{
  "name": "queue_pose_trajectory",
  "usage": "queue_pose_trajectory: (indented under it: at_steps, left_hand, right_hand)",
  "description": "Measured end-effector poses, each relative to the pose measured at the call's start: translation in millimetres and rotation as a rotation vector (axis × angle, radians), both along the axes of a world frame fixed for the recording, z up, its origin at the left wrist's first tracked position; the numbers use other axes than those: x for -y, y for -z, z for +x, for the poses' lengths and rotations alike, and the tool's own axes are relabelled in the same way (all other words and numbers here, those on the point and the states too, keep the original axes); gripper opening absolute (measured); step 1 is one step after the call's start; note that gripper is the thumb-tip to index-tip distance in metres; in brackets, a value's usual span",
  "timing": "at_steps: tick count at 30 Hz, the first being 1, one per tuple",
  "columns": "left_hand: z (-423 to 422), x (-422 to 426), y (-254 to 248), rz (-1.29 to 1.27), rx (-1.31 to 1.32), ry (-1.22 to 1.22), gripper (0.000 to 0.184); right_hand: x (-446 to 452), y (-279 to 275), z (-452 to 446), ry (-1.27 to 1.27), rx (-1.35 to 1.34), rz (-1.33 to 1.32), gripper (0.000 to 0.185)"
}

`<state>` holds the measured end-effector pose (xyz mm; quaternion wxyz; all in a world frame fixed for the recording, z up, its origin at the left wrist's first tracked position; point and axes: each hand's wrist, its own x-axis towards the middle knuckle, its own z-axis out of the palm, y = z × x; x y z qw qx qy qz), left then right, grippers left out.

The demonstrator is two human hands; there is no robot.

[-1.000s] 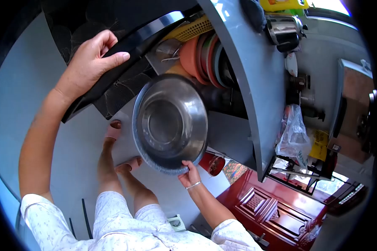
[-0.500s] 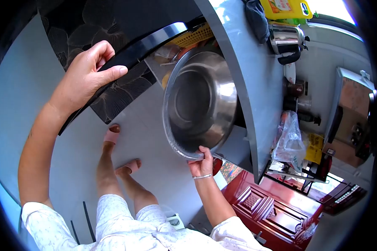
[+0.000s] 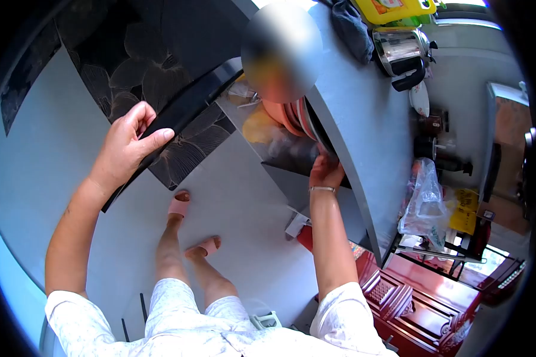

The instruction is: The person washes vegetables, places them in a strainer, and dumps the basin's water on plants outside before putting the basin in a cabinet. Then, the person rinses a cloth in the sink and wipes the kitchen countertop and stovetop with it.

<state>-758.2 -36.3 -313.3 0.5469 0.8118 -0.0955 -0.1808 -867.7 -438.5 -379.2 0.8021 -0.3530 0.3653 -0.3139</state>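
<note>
Left hand (image 3: 125, 146), near left, fingers curled and thumb hooked, holding the edge of the black panel (image 3: 187, 107); over to the right, the right hand (image 3: 325, 171) reaches in under the grey counter (image 3: 351, 119), fingertips hidden, so I can't tell whether they hold anything; just beyond it sit the stacked basins (image 3: 284, 116), orange one leftmost; far right, a steel kettle (image 3: 396, 44) on the counter
</note>
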Motion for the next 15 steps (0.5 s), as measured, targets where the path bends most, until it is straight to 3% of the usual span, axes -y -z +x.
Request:
queue_pose_trajectory:
  at_steps: [4,7,15]
  left_hand:
    - [-1.5,3.7,2.2,-0.001,-0.007,-0.015,0.044]
    - [-4.0,6.7,3.2,-0.012,-0.043,-0.030,0.041]
    - [-30.7,28.0,21.2,-0.136,-0.095,-0.107,0.040]
  right_hand:
    - [44.2,42.0,23.9,0.006,0.016,-0.011,0.030]
    - [70.8,69.3,31.3,-0.022,0.266,0.064,0.030]
    - [99.4,128.7,6.4,-0.112,0.300,0.021,0.029]
